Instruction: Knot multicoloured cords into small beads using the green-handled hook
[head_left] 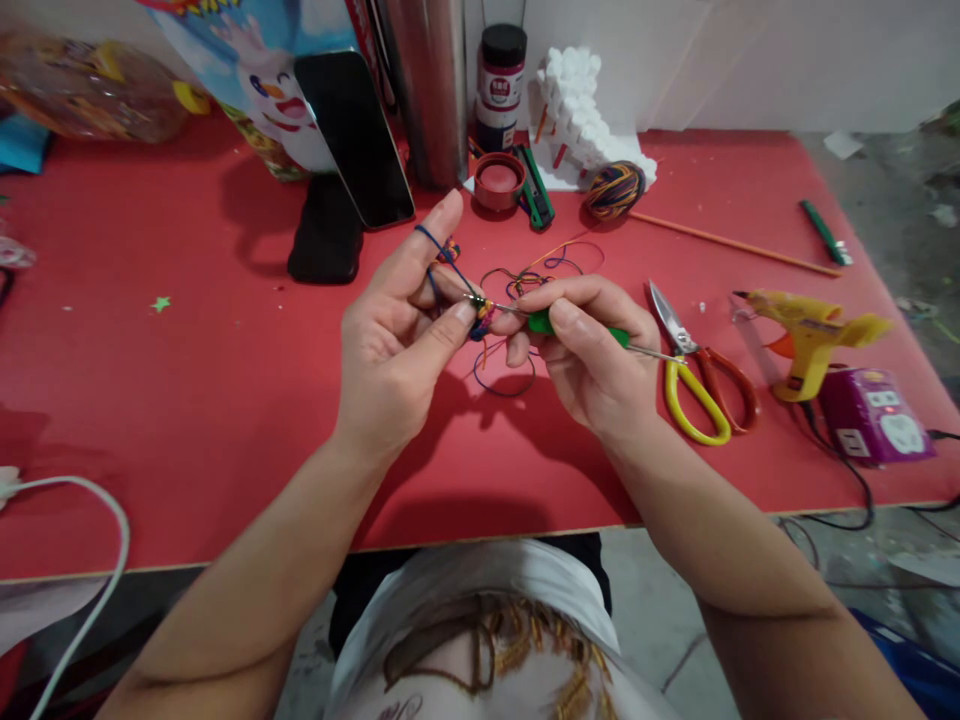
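My left hand [401, 350] pinches a small piece of multicoloured crochet work [482, 322] between thumb and fingers. Dark blue yarn [446, 258] runs over its raised index finger down to the piece. In my right hand [600, 345] is a crochet hook [540, 322] with a green grip, held like a pen. The hook's metal tip meets the crochet work at my left fingertips; whether a loop is on it is too small to tell. Loose yarn [517, 285] in orange and blue curls on the table behind and below the hands. A yarn ball [615, 190] lies farther back.
On the red table [225, 400], scissors [690, 370], a yellow glue gun [806, 330] and a purple power box [874, 415] stand right. A phone [356, 140] leans at the back, near a steel flask [427, 90], a dark-lidded jar [501, 90] and a green cutter [534, 190].
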